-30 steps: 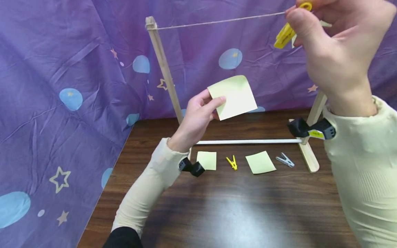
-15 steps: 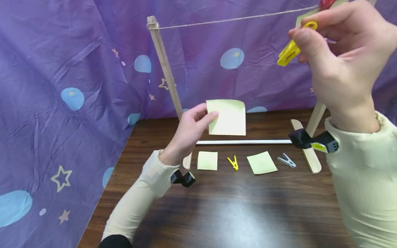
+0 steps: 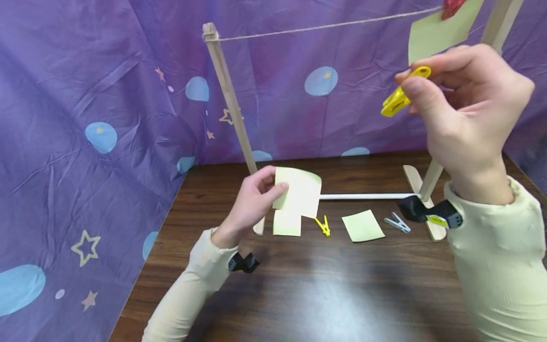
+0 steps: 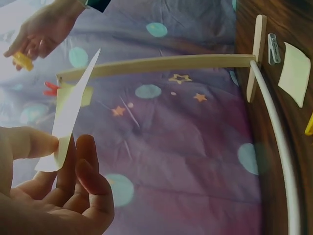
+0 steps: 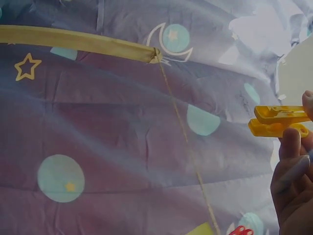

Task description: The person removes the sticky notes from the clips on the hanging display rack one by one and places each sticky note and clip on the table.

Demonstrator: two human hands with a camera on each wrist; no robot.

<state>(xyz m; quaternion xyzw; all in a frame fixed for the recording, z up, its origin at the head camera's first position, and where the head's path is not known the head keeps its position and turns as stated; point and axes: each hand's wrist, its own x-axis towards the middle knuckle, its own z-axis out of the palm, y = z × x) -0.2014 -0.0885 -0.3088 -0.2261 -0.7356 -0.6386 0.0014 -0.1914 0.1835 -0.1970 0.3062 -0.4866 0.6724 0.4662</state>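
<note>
My left hand (image 3: 252, 202) pinches a pale yellow sticky note (image 3: 299, 190) by its left edge, between thumb and fingers. In the left wrist view the note (image 4: 73, 107) appears nearly edge-on. At the upper right, my right hand (image 3: 474, 104) pinches a yellow clothespin (image 3: 401, 97), whose nose points down and left. The right wrist view shows this clothespin (image 5: 279, 120) between thumb and fingers. Behind the right hand, another sticky note (image 3: 440, 35) hangs from a string (image 3: 333, 24), held by a red clothespin (image 3: 452, 7).
The string runs from a left wooden post (image 3: 231, 95) toward a right post (image 3: 502, 23); a white rod (image 3: 367, 196) joins them low down. On the table (image 3: 325, 294) lie two sticky notes, one at left (image 3: 287, 224) and one at right (image 3: 363, 225), a yellow clothespin (image 3: 324, 226) and a grey-blue clothespin (image 3: 397, 222).
Both hands have moved down, the left also slightly leftward with its sticky note. The right hand has come away from the string with the yellow clothespin, uncovering the hanging note and red clothespin.
</note>
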